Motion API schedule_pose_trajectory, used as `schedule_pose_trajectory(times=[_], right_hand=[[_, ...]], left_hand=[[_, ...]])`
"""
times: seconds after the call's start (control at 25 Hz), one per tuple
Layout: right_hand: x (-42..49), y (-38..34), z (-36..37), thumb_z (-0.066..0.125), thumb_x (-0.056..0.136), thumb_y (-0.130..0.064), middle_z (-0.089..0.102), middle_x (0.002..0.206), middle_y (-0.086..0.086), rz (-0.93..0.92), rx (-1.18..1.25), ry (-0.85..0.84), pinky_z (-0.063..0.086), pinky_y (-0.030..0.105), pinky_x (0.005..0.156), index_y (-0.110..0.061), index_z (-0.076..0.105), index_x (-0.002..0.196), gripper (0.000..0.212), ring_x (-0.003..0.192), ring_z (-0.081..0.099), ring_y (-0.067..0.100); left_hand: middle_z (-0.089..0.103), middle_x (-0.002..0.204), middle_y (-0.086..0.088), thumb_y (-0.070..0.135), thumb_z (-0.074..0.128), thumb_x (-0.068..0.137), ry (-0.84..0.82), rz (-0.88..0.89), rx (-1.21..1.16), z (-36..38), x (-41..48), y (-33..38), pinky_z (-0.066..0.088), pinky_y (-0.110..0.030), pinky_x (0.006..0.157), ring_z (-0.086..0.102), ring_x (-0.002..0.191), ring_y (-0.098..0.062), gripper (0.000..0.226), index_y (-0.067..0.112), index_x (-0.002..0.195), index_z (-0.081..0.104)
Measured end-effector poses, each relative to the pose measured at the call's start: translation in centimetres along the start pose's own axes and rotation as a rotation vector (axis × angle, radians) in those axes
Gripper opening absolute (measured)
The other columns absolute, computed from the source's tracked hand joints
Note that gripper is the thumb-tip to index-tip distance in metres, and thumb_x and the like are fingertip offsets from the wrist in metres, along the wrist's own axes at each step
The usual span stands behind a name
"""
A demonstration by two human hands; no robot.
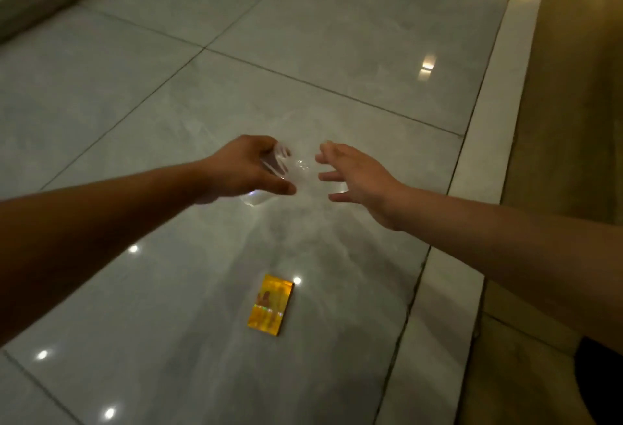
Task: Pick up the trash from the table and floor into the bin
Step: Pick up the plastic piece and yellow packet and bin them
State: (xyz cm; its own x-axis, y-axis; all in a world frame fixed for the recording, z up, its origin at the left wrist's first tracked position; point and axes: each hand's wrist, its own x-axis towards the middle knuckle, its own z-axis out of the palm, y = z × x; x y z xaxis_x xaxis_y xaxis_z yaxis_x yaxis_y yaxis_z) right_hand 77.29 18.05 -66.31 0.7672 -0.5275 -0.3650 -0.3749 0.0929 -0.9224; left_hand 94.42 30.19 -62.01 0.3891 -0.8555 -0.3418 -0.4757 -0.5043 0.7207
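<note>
From the head view, the left hand [242, 168] is closed around a clear plastic cup [283, 168], held above the tiled floor [168, 104]. The right hand [357, 178] hovers just beside the cup with fingers spread, holding nothing. A yellow packet [270, 305] lies flat on the floor, nearer the camera.

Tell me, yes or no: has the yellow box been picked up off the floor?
No: the yellow box lies flat on the tiled floor, nearer the camera than both hands, and neither touches it.
</note>
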Motion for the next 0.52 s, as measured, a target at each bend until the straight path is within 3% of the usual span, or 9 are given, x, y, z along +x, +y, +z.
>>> schedule_pose_trajectory(times=[0.08,0.12,0.2,0.32,0.44,0.52], right_hand=[[-0.3,2.5,1.2,0.057,0.094,-0.038,0.063,0.120,0.004,-0.047,-0.397,-0.021,0.045,0.031,0.094,-0.019,0.060,0.120,0.033,0.111,0.060,0.022],[-0.7,3.7,2.4,0.061,0.091,-0.035,0.060,0.127,0.006,-0.128,-0.687,-0.128,0.042,0.027,0.097,-0.018,0.057,0.127,0.039,0.116,0.057,0.024],[-2.2,6.1,5.4,0.064,0.087,-0.035,0.048,0.145,0.005,-0.388,-1.046,-0.471,0.040,0.035,0.106,-0.020,0.044,0.142,0.060,0.130,0.046,0.025],[-2.7,8.2,8.6,0.068,0.082,-0.034,0.029,0.158,0.003,-0.621,-1.318,-0.768,0.037,0.042,0.109,-0.024,0.024,0.152,0.083,0.141,0.031,0.029],[-2.0,8.7,9.9,0.068,0.084,-0.034,0.019,0.162,0.001,-0.698,-1.504,-0.802,0.029,0.044,0.112,-0.023,0.014,0.153,0.089,0.145,0.023,0.031],[-2.1,9.2,10.4,0.058,0.091,-0.028,0.022,0.161,0.003,-0.723,-1.573,-0.775,0.030,0.046,0.111,-0.021,0.017,0.152,0.074,0.142,0.026,0.034]], left_hand=[[0.072,0.098,0.001,0.024,0.089,0.060,0.022,-0.085,0.018,-1.4,-0.7,-2.3,0.055,-0.031,0.086,0.069,0.094,-0.016,0.062,0.018,0.117,0.065],[0.071,0.099,0.001,0.024,0.089,0.060,0.015,-0.107,0.034,-1.7,-1.0,-3.1,0.055,-0.030,0.084,0.068,0.095,-0.016,0.062,0.018,0.117,0.065],[0.068,0.103,0.002,0.027,0.089,0.061,-0.031,-0.130,0.077,-1.9,-1.3,-4.4,0.052,-0.027,0.079,0.065,0.098,-0.017,0.064,0.021,0.119,0.063],[0.065,0.107,0.000,0.031,0.089,0.060,-0.065,-0.141,0.110,-2.0,-1.4,-5.5,0.051,-0.030,0.079,0.062,0.098,-0.018,0.069,0.022,0.123,0.061],[0.066,0.108,-0.004,0.031,0.089,0.059,-0.045,-0.139,0.122,-2.4,-0.8,-5.7,0.055,-0.038,0.087,0.063,0.100,-0.022,0.071,0.021,0.123,0.060],[0.065,0.110,-0.004,0.031,0.089,0.060,-0.048,-0.128,0.122,-2.2,-0.4,-5.7,0.055,-0.036,0.086,0.063,0.100,-0.022,0.072,0.021,0.124,0.059]])
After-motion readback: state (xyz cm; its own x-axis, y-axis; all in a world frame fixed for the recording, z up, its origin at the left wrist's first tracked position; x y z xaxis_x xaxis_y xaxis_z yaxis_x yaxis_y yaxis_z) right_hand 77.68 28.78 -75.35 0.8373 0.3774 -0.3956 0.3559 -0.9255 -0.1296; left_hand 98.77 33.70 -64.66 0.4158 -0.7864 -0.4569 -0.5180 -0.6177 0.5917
